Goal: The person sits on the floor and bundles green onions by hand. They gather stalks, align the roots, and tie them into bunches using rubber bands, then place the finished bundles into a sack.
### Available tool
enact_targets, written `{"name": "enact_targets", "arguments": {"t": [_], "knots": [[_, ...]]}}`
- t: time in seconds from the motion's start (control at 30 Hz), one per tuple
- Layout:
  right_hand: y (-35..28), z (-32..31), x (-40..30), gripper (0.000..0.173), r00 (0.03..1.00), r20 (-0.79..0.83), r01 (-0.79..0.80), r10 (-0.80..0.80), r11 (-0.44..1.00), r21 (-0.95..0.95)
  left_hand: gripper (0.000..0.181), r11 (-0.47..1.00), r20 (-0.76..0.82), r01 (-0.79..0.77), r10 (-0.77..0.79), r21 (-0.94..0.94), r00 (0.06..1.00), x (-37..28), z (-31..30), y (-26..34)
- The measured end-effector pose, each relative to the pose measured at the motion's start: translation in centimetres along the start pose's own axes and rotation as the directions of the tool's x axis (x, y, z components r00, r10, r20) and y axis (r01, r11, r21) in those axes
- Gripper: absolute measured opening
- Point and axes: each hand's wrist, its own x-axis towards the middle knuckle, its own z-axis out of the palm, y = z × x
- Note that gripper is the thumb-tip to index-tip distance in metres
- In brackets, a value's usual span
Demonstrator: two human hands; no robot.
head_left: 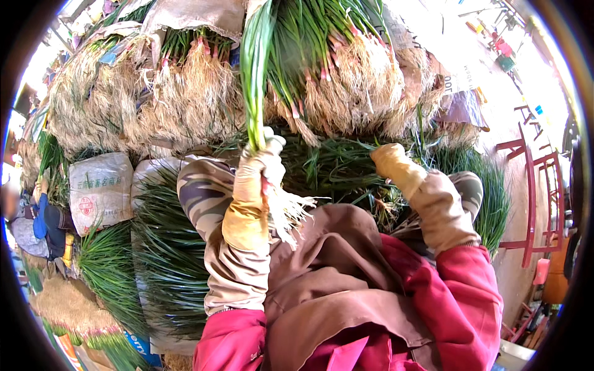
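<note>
My gloved left hand point(262, 162) is closed around a small bunch of long-leaved allium plants point(254, 88), scallions or green garlic. Their green leaves point away from me, and the pale roots point(287, 211) hang out below my fist towards my lap. To the right, my right hand point(394, 167), in a yellowish glove, is held over loose green leaves point(334, 162) between my knees. Its fingers are mostly hidden from this angle, so whether it grips anything is unclear. Across the front lies a large heap of rooted plants point(357, 79), with pinkish stem bases and tangled straw-coloured roots.
A brown apron point(325, 278) covers my lap. Trimmed-looking green bundles point(171, 250) lie at my left beside a printed woven sack point(101, 190); more greens point(492, 199) are by my right knee. Red frames point(529, 199) stand at right. Another person point(37, 227) sits at far left.
</note>
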Motion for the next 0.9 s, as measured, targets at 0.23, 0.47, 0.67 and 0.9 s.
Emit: {"name": "enact_targets", "arguments": {"t": [0.23,0.47,0.67,0.9], "knots": [[-11.2,-7.1,6.6,0.023,0.506,-0.831,0.305,0.229,0.855,0.421,0.018,0.941,-0.324,-0.092,0.202,0.325,0.924,1.9,0.4,-2.6],[-12.5,-5.3,-1.6,0.020,0.790,-0.607,0.397,0.092,0.677,0.620,0.011,0.847,-0.267,-0.083,0.256,0.525,0.929,3.5,-1.5,-3.9],[-9.5,-4.5,4.2,0.026,0.864,-0.503,0.492,0.002,-0.217,0.843,0.012,0.892,-0.181,-0.149,0.246,0.427,0.952,3.0,-1.9,-4.6],[-14.2,-6.9,4.4,0.015,0.930,-0.350,0.270,0.111,-0.852,0.448,0.011,0.902,-0.238,-0.174,0.283,0.395,0.929,2.5,-1.7,-4.3]]}}
